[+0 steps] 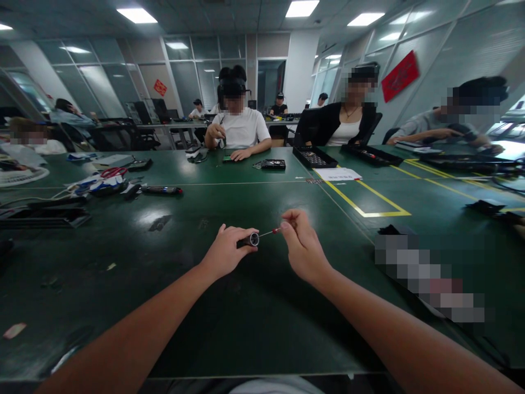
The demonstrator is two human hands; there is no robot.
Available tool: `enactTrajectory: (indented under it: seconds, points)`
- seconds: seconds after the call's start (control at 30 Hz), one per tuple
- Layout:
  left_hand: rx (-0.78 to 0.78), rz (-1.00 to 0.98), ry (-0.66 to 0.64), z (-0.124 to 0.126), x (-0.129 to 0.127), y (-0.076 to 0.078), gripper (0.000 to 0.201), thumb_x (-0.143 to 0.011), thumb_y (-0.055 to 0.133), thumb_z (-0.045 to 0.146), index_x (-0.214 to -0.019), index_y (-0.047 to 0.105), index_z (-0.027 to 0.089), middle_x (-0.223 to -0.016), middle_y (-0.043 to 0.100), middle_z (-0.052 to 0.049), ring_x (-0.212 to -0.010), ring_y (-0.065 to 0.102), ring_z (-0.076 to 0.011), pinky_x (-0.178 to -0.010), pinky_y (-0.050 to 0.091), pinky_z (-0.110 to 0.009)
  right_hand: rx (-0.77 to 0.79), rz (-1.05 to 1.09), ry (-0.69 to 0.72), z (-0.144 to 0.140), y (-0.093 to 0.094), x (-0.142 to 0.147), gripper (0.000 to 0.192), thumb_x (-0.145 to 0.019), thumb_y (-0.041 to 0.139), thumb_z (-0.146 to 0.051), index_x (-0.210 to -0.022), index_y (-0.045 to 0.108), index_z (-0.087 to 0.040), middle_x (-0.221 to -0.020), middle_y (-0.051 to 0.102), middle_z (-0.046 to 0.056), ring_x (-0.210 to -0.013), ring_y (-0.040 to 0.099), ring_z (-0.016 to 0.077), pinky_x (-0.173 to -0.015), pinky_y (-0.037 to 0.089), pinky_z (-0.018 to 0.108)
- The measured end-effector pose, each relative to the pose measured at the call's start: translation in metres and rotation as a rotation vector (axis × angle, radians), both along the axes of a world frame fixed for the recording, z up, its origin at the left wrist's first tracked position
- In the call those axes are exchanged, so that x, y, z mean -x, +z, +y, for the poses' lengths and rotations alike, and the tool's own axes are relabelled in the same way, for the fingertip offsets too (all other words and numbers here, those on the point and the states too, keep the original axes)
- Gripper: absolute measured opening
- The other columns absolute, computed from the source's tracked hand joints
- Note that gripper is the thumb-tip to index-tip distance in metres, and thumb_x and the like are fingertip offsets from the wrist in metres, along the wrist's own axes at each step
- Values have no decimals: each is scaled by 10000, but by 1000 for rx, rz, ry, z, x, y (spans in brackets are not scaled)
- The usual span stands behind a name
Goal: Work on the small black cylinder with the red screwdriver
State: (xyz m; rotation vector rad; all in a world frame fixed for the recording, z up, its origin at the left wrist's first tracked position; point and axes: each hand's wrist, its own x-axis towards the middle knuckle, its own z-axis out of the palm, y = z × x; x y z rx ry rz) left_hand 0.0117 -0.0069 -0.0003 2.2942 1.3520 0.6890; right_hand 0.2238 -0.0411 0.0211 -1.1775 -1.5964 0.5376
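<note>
Hands above dark green table [262,328]: left hand [225,253] fingers curled round short dark metal-tipped cylinder handle [250,239], steadying it; right hand [301,246] fingertips pinching thin red-banded metal bit [271,232], aligned with handle's open end

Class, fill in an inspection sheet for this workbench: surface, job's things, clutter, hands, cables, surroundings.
Surface: dark green table with yellow tape lines.
Job's things: black cylindrical handle; thin bit with red band.
Clutter: black trays, white paper, tools at far left.
Hands: left hand grips the handle; right hand pinches the bit.
Cables: white and red leads, far left.
Surroundings: other people seated, glass partitions, ceiling lights.
</note>
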Motion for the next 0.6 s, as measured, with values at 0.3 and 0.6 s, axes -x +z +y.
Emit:
enactTrajectory:
  seconds: [0.3, 0.6]
  points:
    - [-60, -58, -2, 0, 1, 3, 392, -899, 690, 266, -1284, 644, 323, -1267, 684, -22, -1222, 573, -253, -1195, 171, -615, 361, 641, 10, 24, -6, -2, 269, -943, 524, -425, -804, 603, -209, -659, 565, -2, -577, 520, 156, -662, 497, 353]
    - [-41, -53, 9, 1, 2, 0, 411, -909, 680, 315, -1316, 626, 323, -1219, 695, -21, -1142, 592, -258, -1167, 265, -598, 260, 664, 68, 35, -15, -6, 277, -881, 630, -489, -873, 610, -213, -737, 628, 3, -655, 590, 160, -654, 502, 321]
